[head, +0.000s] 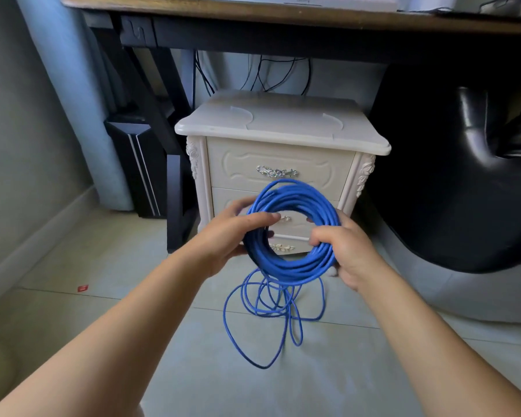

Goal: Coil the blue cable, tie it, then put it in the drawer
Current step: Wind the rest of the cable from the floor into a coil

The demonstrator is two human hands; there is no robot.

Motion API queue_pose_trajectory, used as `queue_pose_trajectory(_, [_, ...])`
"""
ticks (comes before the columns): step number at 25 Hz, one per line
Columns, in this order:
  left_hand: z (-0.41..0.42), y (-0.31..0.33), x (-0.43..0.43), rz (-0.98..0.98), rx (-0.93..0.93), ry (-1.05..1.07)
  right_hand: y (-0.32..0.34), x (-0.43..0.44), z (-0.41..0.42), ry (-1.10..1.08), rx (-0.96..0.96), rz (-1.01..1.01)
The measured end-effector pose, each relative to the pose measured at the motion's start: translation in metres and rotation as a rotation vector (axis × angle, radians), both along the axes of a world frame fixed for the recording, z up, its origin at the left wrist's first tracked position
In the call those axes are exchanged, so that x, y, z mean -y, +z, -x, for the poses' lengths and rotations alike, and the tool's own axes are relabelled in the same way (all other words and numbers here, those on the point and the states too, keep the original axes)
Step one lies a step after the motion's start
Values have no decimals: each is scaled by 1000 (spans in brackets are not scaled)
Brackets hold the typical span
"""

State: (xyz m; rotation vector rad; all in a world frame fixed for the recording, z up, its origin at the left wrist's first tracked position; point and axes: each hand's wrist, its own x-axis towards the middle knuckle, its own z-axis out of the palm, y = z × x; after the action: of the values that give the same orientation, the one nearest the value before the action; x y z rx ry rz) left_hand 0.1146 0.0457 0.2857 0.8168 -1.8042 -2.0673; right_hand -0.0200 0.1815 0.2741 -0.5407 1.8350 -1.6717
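Both hands hold the cable (294, 270) up in front of a cream cabinet (283, 124). Most of the cable is wound into a thick round coil, held upright and facing the person. The left hand (230, 236) grasps the coil's left side, with its fingers curled round the bundle and one finger laid across the front. The right hand (348, 251) grips the lower right side, its fingers hooked through the coil's opening.

From the bottom of the coil the rest of the cable hangs down and lies in loose, tangled loops on the floor (178, 365), just near of the cabinet.

The top drawer (244, 164) is closed, and its ornate handle (276, 172) shows just above the coil. The lower drawer (226, 197) is partly hidden behind the coil.

The cabinet stands under a wooden surface (253, 13). A black chair (463, 182) is at its right, a dark computer tower (139, 167) at its left. A small red scrap (82, 288) lies on the floor at left.
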Motion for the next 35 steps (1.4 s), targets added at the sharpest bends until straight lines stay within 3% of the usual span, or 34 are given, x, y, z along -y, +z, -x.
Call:
queue_pose_trajectory(5, [1,-5,-8,819,34,-171,9,-6,-9,322,-654,-370])
queue_pose_trajectory(8, [4,-7,-19,995,142,-252,5,-5,-17,375,-830,-404])
queue_pose_trajectory(11, [8,-4,-22,944,152,-121,10,-6,-15,248,-687,-265])
queue_pose_trajectory(14, [10,-1,-21,798,79,-9,17,-14,0,296,-370,-168])
queue_pose_trajectory(17, [9,1,-15,517,-12,135,12,-21,6,360,-29,-81])
queue_pose_trajectory(21, [13,1,-14,106,-161,419,-1,-15,4,355,222,111])
queue_pose_trajectory(25, [22,-8,-33,-45,-163,569,-6,-3,-22,186,129,83])
queue_pose_trajectory(28, [24,-11,-41,-87,-152,424,-5,1,-22,-78,121,143])
queue_pose_trajectory(31, [18,-7,-37,-21,-74,165,1,-4,-10,-192,65,168])
queue_pose_trajectory(33, [13,-5,-30,58,-78,94,3,-8,-4,-168,-119,67])
queue_pose_trajectory(35, [6,-4,-24,301,-72,75,4,-10,-5,-105,-353,-63])
